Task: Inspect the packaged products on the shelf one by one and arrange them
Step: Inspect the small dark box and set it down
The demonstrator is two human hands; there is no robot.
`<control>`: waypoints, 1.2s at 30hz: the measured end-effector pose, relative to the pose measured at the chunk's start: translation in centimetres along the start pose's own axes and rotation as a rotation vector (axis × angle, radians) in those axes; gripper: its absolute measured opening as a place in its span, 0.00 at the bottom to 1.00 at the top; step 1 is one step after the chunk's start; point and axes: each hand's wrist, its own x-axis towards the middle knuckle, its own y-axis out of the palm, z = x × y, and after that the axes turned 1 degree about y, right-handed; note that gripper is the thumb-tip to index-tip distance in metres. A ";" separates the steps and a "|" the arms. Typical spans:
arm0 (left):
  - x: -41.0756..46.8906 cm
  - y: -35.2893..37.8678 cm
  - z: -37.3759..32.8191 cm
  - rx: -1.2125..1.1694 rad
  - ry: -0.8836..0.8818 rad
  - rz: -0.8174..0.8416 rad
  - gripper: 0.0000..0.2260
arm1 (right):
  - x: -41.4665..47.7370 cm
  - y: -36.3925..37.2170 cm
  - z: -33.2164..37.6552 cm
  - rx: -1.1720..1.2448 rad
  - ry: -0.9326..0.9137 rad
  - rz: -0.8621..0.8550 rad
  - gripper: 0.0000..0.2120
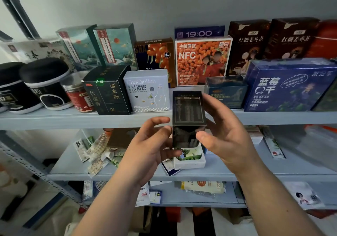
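Two grips: left hand, right hand clasp black box | before shelf edge | gap behind

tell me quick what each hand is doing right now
left hand: holding the dark box, fingers at its left edge.
right hand: holding the same box, thumb on its front.

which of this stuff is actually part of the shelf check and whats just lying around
Part of the job:
- black box, held by left hand and right hand
- boxed products behind it: ChaQinRan box, NFC box, blueberry box, dark green box

Probably just lying about:
- loose sachets on the middle shelf
- flat packets lower down
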 end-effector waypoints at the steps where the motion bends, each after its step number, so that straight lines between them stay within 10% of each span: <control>1: 0.0 0.0 0.0 -0.017 0.027 0.026 0.15 | 0.0 -0.1 0.1 -0.037 -0.020 0.028 0.36; 6: 0.0 -0.4 -0.2 -0.069 0.123 0.112 0.41 | -0.1 0.0 0.6 -0.194 -0.074 0.120 0.39; 20: 0.2 -0.9 0.5 -0.407 -0.035 0.157 0.22 | -0.1 0.1 0.2 -0.343 0.048 0.084 0.51; 36: 1.1 -2.9 0.2 -0.336 0.152 0.284 0.41 | 0.2 0.6 -0.3 -0.669 -0.075 0.002 0.55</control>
